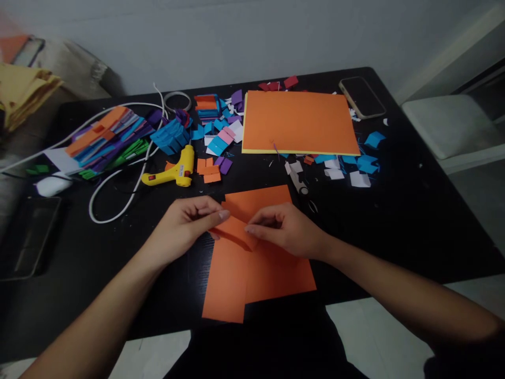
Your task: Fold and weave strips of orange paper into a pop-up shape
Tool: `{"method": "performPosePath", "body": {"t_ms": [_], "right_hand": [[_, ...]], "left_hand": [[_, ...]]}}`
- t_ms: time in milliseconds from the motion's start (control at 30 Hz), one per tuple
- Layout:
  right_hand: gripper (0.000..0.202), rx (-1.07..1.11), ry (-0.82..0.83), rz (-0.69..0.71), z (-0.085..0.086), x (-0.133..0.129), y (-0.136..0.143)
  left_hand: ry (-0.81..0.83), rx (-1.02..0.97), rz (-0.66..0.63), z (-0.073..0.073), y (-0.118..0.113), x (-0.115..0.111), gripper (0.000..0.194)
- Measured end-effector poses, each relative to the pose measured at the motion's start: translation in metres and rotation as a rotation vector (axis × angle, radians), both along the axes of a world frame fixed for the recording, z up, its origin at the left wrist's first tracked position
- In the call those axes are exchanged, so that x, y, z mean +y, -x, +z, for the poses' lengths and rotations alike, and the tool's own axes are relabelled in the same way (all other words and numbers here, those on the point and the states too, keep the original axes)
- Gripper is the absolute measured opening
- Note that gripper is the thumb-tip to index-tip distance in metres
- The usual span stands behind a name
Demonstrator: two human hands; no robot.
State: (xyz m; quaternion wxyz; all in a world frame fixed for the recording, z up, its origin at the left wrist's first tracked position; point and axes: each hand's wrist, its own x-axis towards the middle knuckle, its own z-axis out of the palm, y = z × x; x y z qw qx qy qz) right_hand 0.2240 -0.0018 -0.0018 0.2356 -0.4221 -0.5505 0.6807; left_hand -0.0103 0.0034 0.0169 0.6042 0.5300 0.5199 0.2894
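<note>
Between my two hands is a folded strip of orange paper (pixel 235 231), tilted a little above the sheets on the table. My left hand (pixel 193 223) pinches its left end between thumb and fingers. At its right end, the thumb and fingertips of my right hand (pixel 286 229) are closed on the same strip. Beneath lie a larger orange sheet (pixel 276 273) and a narrower orange paper piece (pixel 225 295) overlapping its left side, near the table's front edge.
A yellow glue gun (pixel 177 168) lies left of centre, with a white cable (pixel 94 205) looping beside it. Stacked orange sheets (pixel 300 123), a phone (pixel 362 97) and a box cutter (pixel 296 178) lie beyond my hands. Folded paper bundles (pixel 114 137) and scraps (pixel 366 163) surround them.
</note>
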Motion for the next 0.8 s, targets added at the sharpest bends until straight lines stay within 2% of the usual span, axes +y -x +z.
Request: {"method": "performPosePath", "body": {"t_ms": [133,267,300,367,433,500,600,800], "right_hand": [[0.018,0.028,0.03,-0.032,-0.001,0.001,-0.001],[0.019,0.03,-0.006,-0.116,-0.005,0.001,0.0],[0.019,0.034,-0.029,-0.143,-0.005,0.001,0.001],[0.019,0.053,-0.076,-0.196,-0.006,0.002,0.002],[0.02,0.074,-0.101,-0.239,-0.007,0.002,0.003],[0.022,0.099,-0.095,-0.252,-0.007,0.002,0.004],[0.023,0.128,-0.057,-0.226,-0.006,0.0,0.005],[0.03,0.124,-0.02,-0.187,-0.007,-0.002,0.004]], "left_hand": [[-0.004,-0.051,0.087,-0.001,0.005,0.004,0.02],[0.079,-0.272,0.208,-0.007,0.003,0.004,0.028],[0.1,-0.317,0.19,-0.009,0.002,0.002,0.031],[0.12,-0.348,0.069,-0.011,0.0,-0.001,0.031],[0.119,-0.301,-0.083,-0.012,-0.005,-0.006,0.028],[0.1,-0.222,-0.14,-0.012,-0.01,-0.011,0.023],[0.043,-0.154,-0.101,-0.012,-0.016,-0.015,0.014],[-0.085,-0.037,-0.013,-0.014,-0.015,-0.014,0.014]]}}
